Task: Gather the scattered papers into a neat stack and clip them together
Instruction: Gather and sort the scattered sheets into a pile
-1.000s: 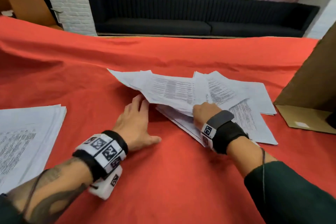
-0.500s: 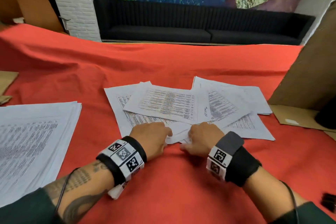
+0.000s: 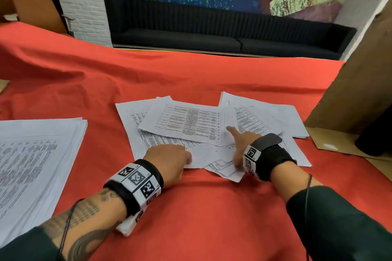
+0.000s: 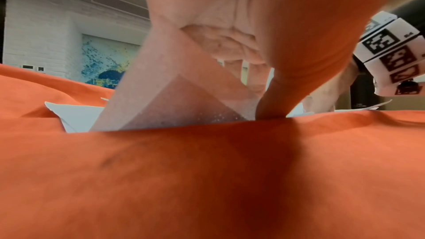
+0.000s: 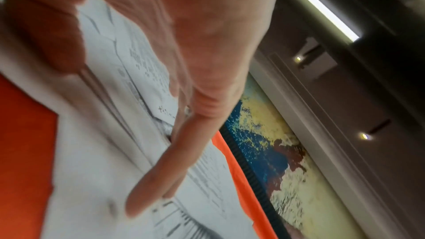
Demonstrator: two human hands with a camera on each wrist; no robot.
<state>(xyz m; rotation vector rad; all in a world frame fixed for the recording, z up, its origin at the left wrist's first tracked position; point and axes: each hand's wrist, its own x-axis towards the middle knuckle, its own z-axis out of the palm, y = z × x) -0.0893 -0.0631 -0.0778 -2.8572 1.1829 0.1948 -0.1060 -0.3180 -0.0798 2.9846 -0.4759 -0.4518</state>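
Note:
Several printed white sheets (image 3: 191, 123) lie scattered and overlapping on the red cloth (image 3: 201, 218) in the middle of the head view. My left hand (image 3: 169, 160) sits at their near edge with curled fingers. In the left wrist view this hand (image 4: 230, 46) pinches the raised corner of one sheet (image 4: 165, 101) between thumb and fingers. My right hand (image 3: 238, 144) lies on the pile just to the right, index finger stretched forward onto a sheet. In the blurred right wrist view its fingers (image 5: 184, 143) are straight over the papers (image 5: 96, 152). No clip shows.
A thick, separate stack of printed paper (image 3: 31, 165) lies at the left edge. A tall cardboard box (image 3: 360, 91) with an open flap stands at the right, with a dark object (image 3: 373, 133) beside it. A black sofa (image 3: 212, 34) lies beyond the table.
My right hand has uncurled and reached forward, index finger now on the papers. My left hand stays at the near edge, holding a sheet. The sheets lie flatter than a second ago.

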